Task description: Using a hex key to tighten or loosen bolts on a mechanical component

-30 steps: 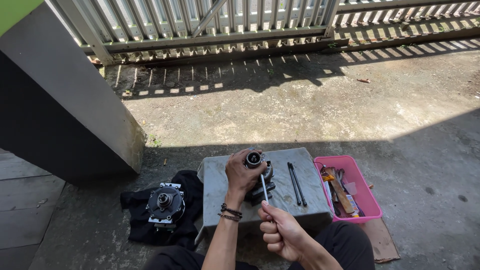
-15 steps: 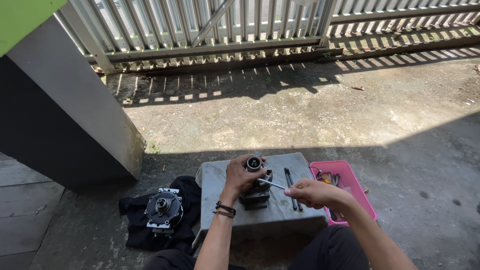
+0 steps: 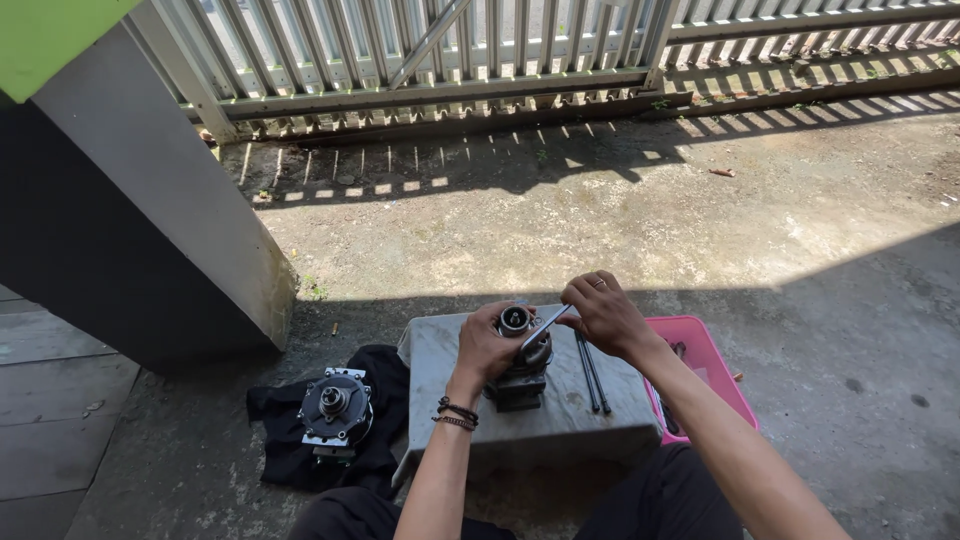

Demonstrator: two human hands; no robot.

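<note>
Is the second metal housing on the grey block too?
No, the second housing lies on a black cloth on the ground, left of the block.

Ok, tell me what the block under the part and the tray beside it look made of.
Block: seemingly concrete or stone, with a grey, mottled, matte face and rough edges. Tray: likely plastic, uniformly bright pink with a thin moulded rim.

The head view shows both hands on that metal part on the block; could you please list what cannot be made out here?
- Lower body of the metal part: hidden by the left hand.
- Tip of the slim metal tool: too small to identify; its handle is covered by the right hand.
- Contents of the pink tray: mostly hidden behind the right forearm.
- Second metal assembly on the black cloth: in shade, details unclear.
</note>
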